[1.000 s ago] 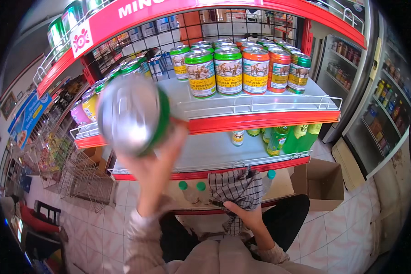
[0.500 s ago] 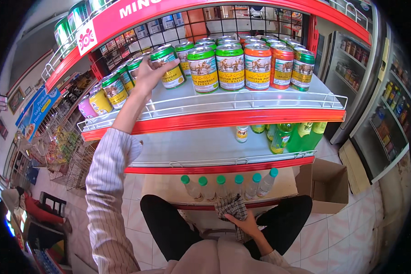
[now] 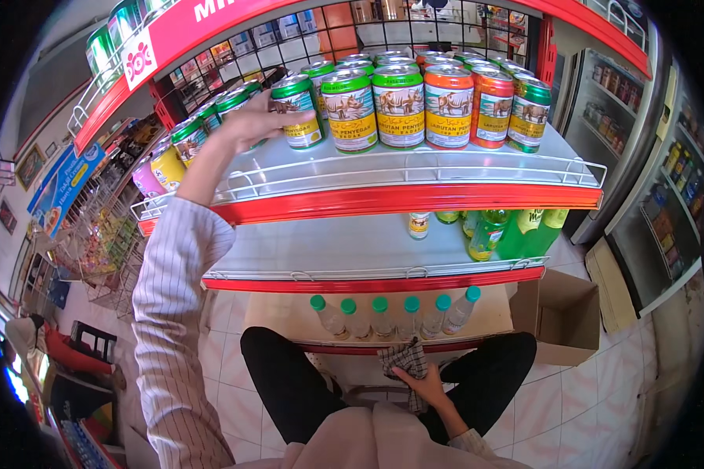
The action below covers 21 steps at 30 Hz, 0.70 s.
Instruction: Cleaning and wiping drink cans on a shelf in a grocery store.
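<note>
My left hand [image 3: 250, 127] is at the left end of the front row of cans on the top shelf. Its thumb stretches across the front of a green-topped drink can [image 3: 296, 109], which stands upright; the other fingers, partly hidden, lie at the can's left side, and the hand looks open. To the right of that can are more green cans [image 3: 350, 113] and an orange can [image 3: 448, 109]. Low down between my knees, my right hand [image 3: 424, 384] is closed on a checkered cloth [image 3: 403, 361].
A white wire rail [image 3: 414, 173] edges the top shelf [image 3: 352, 162]. Below stand green bottles [image 3: 489, 234] and several clear bottles with green caps [image 3: 380, 316]. An open cardboard box [image 3: 559, 320] sits on the floor at right, near glass-front fridges [image 3: 610, 102].
The can by my left hand has shifted right and stands straighter, close to its neighbour. My left hand has drawn back leftward, its grip loosened. My right hand keeps the cloth.
</note>
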### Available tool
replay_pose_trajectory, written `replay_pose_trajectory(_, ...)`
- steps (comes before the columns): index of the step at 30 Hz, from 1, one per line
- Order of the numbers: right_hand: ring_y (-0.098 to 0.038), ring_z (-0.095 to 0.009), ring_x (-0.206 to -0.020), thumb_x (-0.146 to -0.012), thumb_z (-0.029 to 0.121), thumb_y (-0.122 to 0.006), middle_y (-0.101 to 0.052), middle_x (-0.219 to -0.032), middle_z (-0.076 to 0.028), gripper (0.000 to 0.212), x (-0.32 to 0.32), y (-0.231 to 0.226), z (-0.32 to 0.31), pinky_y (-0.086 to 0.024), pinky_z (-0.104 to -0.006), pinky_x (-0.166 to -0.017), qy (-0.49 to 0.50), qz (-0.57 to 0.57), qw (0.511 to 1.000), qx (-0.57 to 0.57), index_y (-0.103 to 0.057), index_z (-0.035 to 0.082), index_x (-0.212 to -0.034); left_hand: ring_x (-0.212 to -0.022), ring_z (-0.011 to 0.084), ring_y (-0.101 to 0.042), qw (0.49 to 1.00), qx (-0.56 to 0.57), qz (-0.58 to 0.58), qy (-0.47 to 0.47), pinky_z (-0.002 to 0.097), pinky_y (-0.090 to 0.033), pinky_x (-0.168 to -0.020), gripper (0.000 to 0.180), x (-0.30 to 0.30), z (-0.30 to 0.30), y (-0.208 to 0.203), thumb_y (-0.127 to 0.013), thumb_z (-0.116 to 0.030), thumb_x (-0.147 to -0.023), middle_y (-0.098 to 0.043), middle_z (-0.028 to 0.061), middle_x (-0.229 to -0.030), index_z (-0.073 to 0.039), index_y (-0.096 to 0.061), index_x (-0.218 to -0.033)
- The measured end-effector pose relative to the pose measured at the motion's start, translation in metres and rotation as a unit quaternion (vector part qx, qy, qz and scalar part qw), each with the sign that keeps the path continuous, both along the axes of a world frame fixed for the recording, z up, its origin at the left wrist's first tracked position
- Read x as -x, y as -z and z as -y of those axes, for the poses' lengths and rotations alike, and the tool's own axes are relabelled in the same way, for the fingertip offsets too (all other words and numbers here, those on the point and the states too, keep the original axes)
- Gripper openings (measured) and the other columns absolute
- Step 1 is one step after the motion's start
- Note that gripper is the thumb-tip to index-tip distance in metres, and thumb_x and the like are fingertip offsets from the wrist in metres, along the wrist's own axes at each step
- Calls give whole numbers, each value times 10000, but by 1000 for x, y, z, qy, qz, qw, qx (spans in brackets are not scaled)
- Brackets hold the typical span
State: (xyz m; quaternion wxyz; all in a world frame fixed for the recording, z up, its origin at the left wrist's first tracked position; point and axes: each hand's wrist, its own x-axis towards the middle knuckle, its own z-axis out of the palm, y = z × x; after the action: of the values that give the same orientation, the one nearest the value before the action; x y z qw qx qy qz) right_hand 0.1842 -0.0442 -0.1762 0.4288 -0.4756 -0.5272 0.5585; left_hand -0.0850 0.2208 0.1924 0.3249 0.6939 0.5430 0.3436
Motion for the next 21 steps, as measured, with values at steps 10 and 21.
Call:
replay_pose_trajectory(10, -549, -92, -620, -765, 241, -692, -622, -692, -58, 295, 2, -23, -1, -445, -298, -584, 45, 24, 999, -13, -605, -41, -759, -958, 182, -545, 996, 28, -85, -24, 253, -497, -811, 687, -2, 3, -5, -717, -190, -735, -498, 136, -1068, 107, -299, -1191)
replay_pose_trajectory(21, -562, -111, -594, -736, 260, -718, -620, -671, -74, 338, 2, 1, -2, -450, -318, -548, 46, 54, 997, -22, -600, -56, -713, -935, 170, -541, 999, -7, -52, 1, 280, -488, -768, 589, -5, -24, 6, -736, -236, -714, -545, 77, -956, 8, -441, -1162)
